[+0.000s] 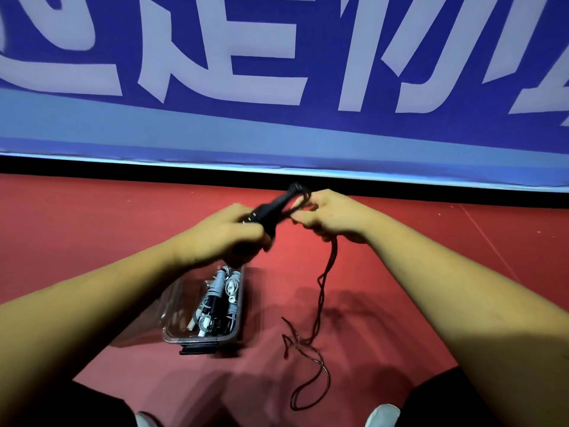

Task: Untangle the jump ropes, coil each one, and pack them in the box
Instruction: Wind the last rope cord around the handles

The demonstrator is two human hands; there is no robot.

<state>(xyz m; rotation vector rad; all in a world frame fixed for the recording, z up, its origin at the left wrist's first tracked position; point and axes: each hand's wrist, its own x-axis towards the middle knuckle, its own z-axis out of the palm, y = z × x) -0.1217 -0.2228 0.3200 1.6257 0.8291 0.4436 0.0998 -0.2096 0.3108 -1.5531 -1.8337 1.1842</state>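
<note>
Now coiling: left hand point(228, 234) grips black handles point(277, 208), right hand point(329, 215) pinches rope point(320, 300) just beside them. Slack trails on floor point(92, 241) beside box point(197, 339). Best to wrap tight and even, feeding slack through fingers to clear kinks.

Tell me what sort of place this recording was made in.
Probably an indoor sports hall or gym: a red sports floor, a long blue banner with large white characters standing along its far edge, and a clear box holding jump ropes.
</note>
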